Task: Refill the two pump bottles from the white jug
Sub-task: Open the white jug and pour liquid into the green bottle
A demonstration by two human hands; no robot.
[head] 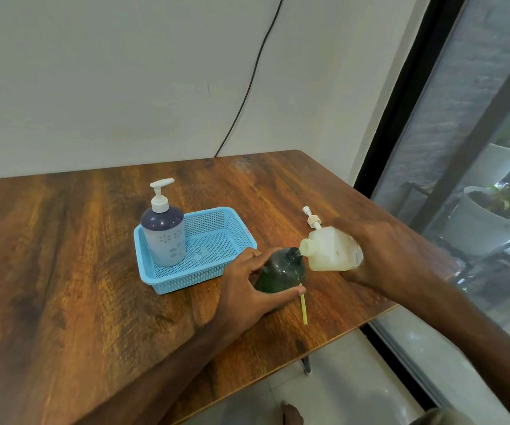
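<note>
My right hand (379,256) grips the white jug (327,251), tipped on its side so its spout touches the open neck of the dark green bottle (281,273). That bottle stands on the wooden table (94,271) with my left hand (247,289) curled round its body. Its pump head (312,219) lies on the table behind the jug, and a yellow dip tube (303,308) shows beside the bottle near the table's front edge. A blue and white pump bottle (163,234), pump fitted, stands upright in the blue basket (232,222).
The table's right edge (385,308) runs close under my right forearm, with tiled floor below. A black cable (247,87) hangs down the wall behind the table. A window with potted plants outside fills the right side.
</note>
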